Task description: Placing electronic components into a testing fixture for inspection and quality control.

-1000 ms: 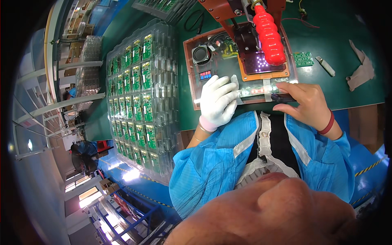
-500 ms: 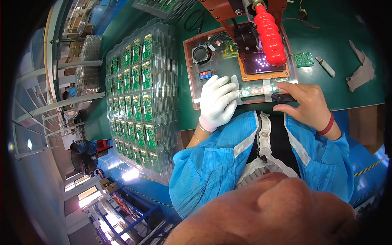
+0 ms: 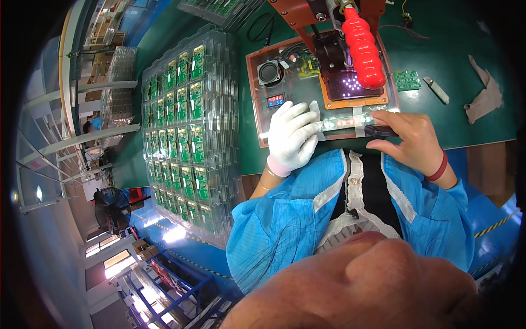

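Observation:
My left hand (image 3: 295, 134), in a white glove, lies at the front left of a clear-topped test fixture (image 3: 255, 93). Its fingers are stretched out and it holds nothing. My bare right hand (image 3: 413, 140) is at the fixture's front right corner, thumb and index finger apart. Its index fingertip touches, or is very near, the right end of a clear-covered strip (image 3: 337, 123) along the front edge. A dark part (image 3: 379, 131) shows between thumb and index finger; the other fingers are partly hidden. Above stands a press with a ribbed red handle (image 3: 362, 49), over a lit dot panel (image 3: 353, 85).
Stacked clear trays of green circuit boards (image 3: 181, 126) stand on the left. The fixture bears a round speaker (image 3: 270, 73) and a small digital meter (image 3: 275, 101). To the right lie a green board (image 3: 407, 80), a white-handled tool (image 3: 436, 90) and a beige cloth scrap (image 3: 485, 98).
The readings on the small digital meter differ. Both hands and the press handle stay in place.

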A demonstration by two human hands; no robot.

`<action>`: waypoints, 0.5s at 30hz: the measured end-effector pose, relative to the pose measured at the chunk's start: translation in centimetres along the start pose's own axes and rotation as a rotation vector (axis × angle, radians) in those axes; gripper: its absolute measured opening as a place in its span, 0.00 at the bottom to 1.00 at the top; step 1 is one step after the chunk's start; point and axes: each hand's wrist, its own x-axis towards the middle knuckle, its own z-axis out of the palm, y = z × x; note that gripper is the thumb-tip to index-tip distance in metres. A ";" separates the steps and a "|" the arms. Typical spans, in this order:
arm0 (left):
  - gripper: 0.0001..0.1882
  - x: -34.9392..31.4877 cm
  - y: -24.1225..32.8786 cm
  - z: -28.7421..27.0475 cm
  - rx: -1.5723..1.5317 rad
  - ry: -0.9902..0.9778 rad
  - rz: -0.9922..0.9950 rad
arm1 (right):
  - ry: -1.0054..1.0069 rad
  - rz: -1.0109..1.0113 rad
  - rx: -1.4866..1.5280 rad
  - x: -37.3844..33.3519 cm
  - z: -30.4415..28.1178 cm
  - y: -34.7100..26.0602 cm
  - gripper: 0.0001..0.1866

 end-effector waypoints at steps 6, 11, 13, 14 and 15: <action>0.11 -0.1 0.0 0.1 -0.009 -0.006 -0.008 | -0.001 0.001 0.000 0.0 0.0 0.0 0.26; 0.11 0.0 -0.1 0.1 -0.002 0.006 -0.005 | -0.010 0.006 -0.002 -0.1 0.0 0.1 0.26; 0.12 0.2 -0.3 0.2 -0.007 0.023 0.048 | -0.007 -0.003 -0.006 -0.1 0.0 0.1 0.26; 0.12 0.4 -0.3 0.2 -0.010 0.031 0.075 | -0.005 -0.007 -0.008 0.0 0.0 0.1 0.26; 0.12 0.5 -0.4 0.3 -0.013 0.040 0.101 | -0.004 -0.011 -0.010 0.0 0.0 0.1 0.26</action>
